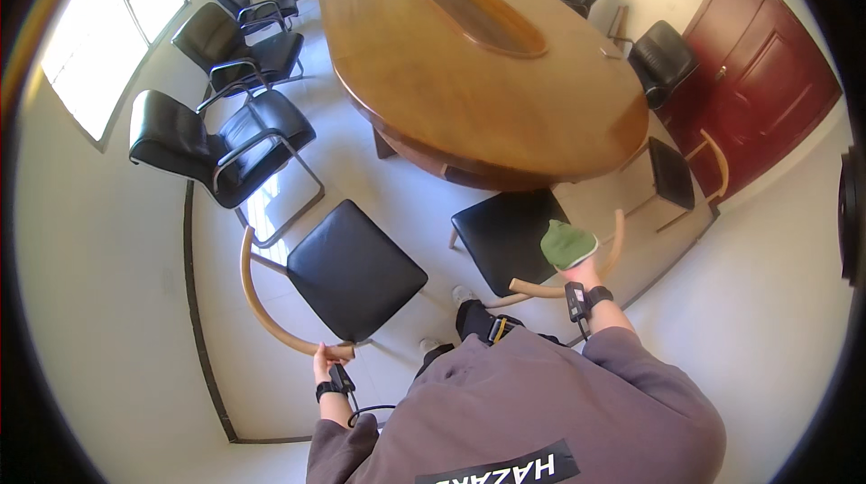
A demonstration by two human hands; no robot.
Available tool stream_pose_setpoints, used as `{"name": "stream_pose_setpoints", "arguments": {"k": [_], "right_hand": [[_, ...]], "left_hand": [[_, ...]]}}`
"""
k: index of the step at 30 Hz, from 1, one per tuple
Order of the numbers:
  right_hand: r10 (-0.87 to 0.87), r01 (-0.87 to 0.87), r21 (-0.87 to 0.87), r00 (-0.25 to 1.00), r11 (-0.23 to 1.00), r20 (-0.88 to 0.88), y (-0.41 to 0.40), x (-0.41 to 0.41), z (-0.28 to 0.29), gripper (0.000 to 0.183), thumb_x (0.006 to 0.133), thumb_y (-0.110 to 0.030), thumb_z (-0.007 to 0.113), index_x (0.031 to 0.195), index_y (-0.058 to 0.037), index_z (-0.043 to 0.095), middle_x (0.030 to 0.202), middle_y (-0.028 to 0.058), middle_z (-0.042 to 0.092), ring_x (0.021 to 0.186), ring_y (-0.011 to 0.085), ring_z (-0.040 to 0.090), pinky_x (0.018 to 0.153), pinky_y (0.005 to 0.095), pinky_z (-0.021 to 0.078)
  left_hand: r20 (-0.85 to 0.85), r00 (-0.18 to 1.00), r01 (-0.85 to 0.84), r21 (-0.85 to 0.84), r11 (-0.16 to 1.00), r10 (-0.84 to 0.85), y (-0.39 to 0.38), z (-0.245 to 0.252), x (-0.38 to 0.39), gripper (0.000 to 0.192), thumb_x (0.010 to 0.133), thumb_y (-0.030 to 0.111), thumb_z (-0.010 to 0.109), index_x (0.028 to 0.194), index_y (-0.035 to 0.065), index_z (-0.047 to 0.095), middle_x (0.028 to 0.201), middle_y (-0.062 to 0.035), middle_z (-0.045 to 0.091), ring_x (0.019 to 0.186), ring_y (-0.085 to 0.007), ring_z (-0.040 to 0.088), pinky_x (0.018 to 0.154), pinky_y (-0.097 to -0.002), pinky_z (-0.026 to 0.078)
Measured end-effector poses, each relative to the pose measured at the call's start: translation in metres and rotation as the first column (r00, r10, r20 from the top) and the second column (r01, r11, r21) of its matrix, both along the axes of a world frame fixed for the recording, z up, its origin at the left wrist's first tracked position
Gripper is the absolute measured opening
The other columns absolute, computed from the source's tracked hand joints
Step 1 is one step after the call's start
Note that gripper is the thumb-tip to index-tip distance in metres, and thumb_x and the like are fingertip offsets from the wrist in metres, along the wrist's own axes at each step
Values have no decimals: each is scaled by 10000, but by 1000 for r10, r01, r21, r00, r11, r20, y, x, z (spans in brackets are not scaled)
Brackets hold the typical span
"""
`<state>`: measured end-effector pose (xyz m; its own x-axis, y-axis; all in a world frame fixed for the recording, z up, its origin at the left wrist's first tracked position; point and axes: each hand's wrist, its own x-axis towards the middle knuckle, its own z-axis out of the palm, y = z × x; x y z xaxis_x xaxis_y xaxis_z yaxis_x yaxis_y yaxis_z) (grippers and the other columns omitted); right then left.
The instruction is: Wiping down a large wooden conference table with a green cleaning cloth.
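Note:
My left hand (327,357) grips the end of the curved wooden backrest (260,308) of a chair with a black padded seat (355,271). A green cloth mitt or cloth (567,244) with a white edge covers my right hand (578,270), and its fingers are hidden beneath. That hand is above a second chair, over its black seat (497,233) and near its curved wooden backrest (538,289); I cannot tell whether it touches. Both wrists wear black straps, each with a small cabled device (576,301).
A large oval wooden conference table (433,105) with a sunken centre stands ahead. Black armchairs (230,139) line the window side. At right are another wooden-backed chair (671,173), a black chair (663,61) and a red door (758,71). Walls rise close on both sides.

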<state>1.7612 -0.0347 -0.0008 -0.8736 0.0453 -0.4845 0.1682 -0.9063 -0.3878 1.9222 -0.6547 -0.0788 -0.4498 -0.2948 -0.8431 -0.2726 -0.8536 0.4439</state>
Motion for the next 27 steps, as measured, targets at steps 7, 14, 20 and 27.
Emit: {"name": "stream_pose_setpoints", "arguments": {"k": [7, 14, 20, 27], "right_hand": [[121, -125, -52, 990, 991, -75, -34, -36, -12, 400, 879, -405, 406, 1046, -101, 605, 1075, 70, 629, 990, 263, 584, 895, 417, 448], [105, -121, -168, 989, 978, -100, -70, -66, -29, 418, 876, -451, 399, 1005, -110, 603, 1043, 71, 637, 963, 266, 591, 868, 414, 457], [210, -221, -199, 975, 955, -75, -109, -78, -28, 432, 866, -482, 403, 987, -123, 610, 1031, 60, 644, 952, 257, 597, 863, 408, 457], [239, -370, -231, 861, 900, -448, -91, -120, -86, 453, 858, -524, 404, 973, -138, 612, 999, 48, 646, 931, 254, 598, 851, 418, 460]], "left_hand": [[126, 991, -22, -185, 982, 46, 21, 33, 103, 308, 849, 400, 534, 758, 113, 469, 681, -55, 520, 540, -175, 486, 446, -270, 408], [136, 923, -316, -270, 909, 361, 35, 6, 204, 295, 829, 390, 584, 835, 110, 489, 752, -39, 541, 678, -195, 540, 620, -345, 473], [263, 882, -296, -339, 893, 392, -20, -72, 272, 286, 839, 372, 580, 842, 104, 481, 736, -50, 537, 667, -210, 539, 613, -360, 475], [380, 883, -129, -371, 920, 277, -31, -70, 257, 275, 863, 314, 531, 974, 64, 502, 820, -81, 572, 707, -221, 559, 605, -360, 469]]}}
